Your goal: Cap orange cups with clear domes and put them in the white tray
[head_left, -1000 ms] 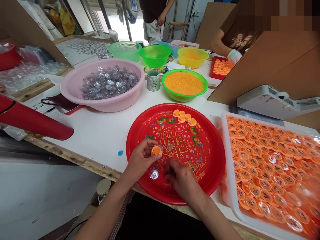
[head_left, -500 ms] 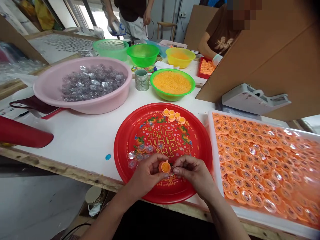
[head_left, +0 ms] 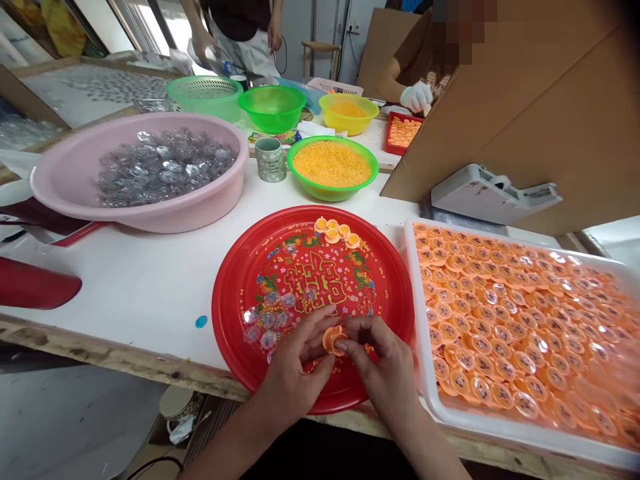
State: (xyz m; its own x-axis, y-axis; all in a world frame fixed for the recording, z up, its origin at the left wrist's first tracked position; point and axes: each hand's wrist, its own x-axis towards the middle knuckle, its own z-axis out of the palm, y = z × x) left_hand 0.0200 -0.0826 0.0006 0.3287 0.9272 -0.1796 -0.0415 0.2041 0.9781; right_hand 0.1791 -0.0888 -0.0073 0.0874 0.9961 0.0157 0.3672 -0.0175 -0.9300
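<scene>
Above the near part of a round red tray (head_left: pixel 233 347), my left hand (head_left: pixel 299 365) and my right hand (head_left: pixel 384 363) meet around a small orange cup-shaped piece (head_left: pixel 332 339). Left fingers close on its left side, while the right thumb and fingertips press at its right rim. The piece looks tilted, and its inside is partly hidden by my fingers. Several clear round plastic pieces (head_left: pixel 273 319) lie on the tray left of my hands. At its far side sit several orange cups (head_left: pixel 333 235) with yellow inside. Small orange beads are partly covered by my hands.
To the right stands a white tray (head_left: pixel 425 373) of orange pieces with clear covers. A pink basin (head_left: pixel 200 217) of clear pieces, a mug (head_left: pixel 271 160) and a green bowl (head_left: pixel 333 193) of orange beads stand behind. A cardboard panel (head_left: pixel 500 133) rises at right; two people are beyond.
The orange cup has tipped between my fingers, and my right fingertips have moved onto its rim. The view has shifted slightly right. A co-worker's gloved hand has risen above the far red tray.
</scene>
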